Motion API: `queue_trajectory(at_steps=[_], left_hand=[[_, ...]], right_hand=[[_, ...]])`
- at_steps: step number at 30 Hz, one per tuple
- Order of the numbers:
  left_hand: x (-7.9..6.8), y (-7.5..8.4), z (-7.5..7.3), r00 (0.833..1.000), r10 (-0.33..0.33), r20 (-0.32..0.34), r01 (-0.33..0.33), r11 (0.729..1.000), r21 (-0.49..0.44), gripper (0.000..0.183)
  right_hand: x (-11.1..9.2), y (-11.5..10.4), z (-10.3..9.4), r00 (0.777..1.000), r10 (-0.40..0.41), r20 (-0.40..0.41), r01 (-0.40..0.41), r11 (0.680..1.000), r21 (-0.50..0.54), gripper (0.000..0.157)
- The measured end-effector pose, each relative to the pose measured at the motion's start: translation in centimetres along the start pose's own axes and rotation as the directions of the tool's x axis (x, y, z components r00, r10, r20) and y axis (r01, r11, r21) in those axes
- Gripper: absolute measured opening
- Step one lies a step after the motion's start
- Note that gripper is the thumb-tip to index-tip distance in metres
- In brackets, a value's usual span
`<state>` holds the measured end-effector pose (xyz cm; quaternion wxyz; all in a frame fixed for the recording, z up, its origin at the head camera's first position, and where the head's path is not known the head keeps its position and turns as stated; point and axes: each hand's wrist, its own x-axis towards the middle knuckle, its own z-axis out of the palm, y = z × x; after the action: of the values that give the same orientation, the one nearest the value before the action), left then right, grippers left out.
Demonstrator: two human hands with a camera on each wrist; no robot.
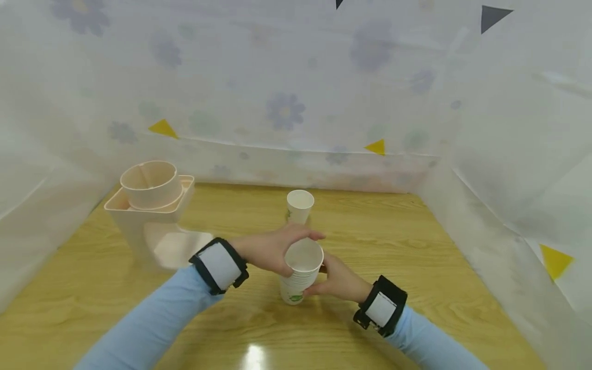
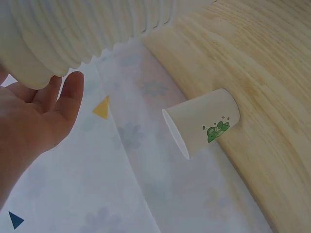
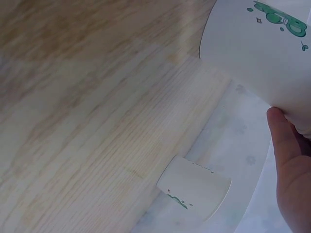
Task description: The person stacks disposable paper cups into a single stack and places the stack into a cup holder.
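Observation:
A stack of nested white paper cups (image 1: 298, 281) stands near the middle of the table, a small green print low on its side. My left hand (image 1: 270, 249) curves over the stack's rim from the left, thumb in front and fingers behind. From the right, my right hand (image 1: 344, 280) grips the stack lower down; in the right wrist view its thumb (image 3: 279, 128) lies against the cup wall. Behind the stack, a single paper cup (image 1: 299, 201) stands upright, apart from both hands. Its green cartoon print faces the left wrist camera.
At the left stands a beige plastic container (image 1: 139, 226) with a round cylinder (image 1: 150, 187) in its top and a ledge at its front right. Whitish flower-printed sheeting (image 1: 287, 164) closes off the wooden table (image 1: 393, 231) at the back and both sides.

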<state>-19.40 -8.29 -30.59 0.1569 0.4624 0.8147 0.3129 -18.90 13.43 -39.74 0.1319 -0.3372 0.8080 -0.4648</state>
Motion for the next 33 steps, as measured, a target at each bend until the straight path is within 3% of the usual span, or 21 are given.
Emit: queue_trajectory(at_steps=[4,9,12,16,20,25,29,33], left_hand=[[-0.5,-0.5,0.5,1.0,0.005,-0.018,-0.006,1.0,-0.013,0.082],[-1.2,-1.3,2.3,0.989,-0.064,-0.136,0.038,0.983,-0.182,0.093],[-1.6,-1.9,3.8,0.96,-0.164,-0.229,0.091,0.95,-0.299,0.109],[-1.8,-2.6,5.6,0.908,-0.281,-0.31,0.142,0.904,-0.403,0.123],[-1.7,-3.2,6.9,0.876,-0.323,-0.357,0.148,0.886,-0.439,0.115],[-1.8,-3.6,7.6,0.872,-0.304,-0.384,0.124,0.895,-0.428,0.086],[-1.9,-3.7,7.5,0.873,-0.298,-0.387,0.125,0.902,-0.413,0.084],[-1.8,-3.8,7.4,0.873,-0.3,-0.385,0.135,0.906,-0.401,0.082]], right_hand=[[0.2,0.0,0.2,1.0,-0.004,0.0,0.004,1.0,0.012,0.08],[0.2,-0.1,0.3,1.0,-0.001,-0.006,0.002,1.0,0.018,0.084],[0.2,-0.2,0.3,1.0,0.0,-0.012,0.0,1.0,0.009,0.086],[0.2,-0.4,0.3,1.0,-0.001,-0.02,0.001,1.0,-0.001,0.088],[0.2,-0.6,0.2,1.0,-0.006,-0.029,0.005,1.0,-0.016,0.088],[0.3,-0.6,0.1,1.0,-0.01,-0.02,0.01,1.0,-0.019,0.087],[0.6,-0.8,-0.6,0.998,-0.014,0.059,0.017,0.998,-0.053,0.086],[1.7,-1.1,-2.8,0.991,0.004,0.137,0.021,0.983,-0.183,0.08]])
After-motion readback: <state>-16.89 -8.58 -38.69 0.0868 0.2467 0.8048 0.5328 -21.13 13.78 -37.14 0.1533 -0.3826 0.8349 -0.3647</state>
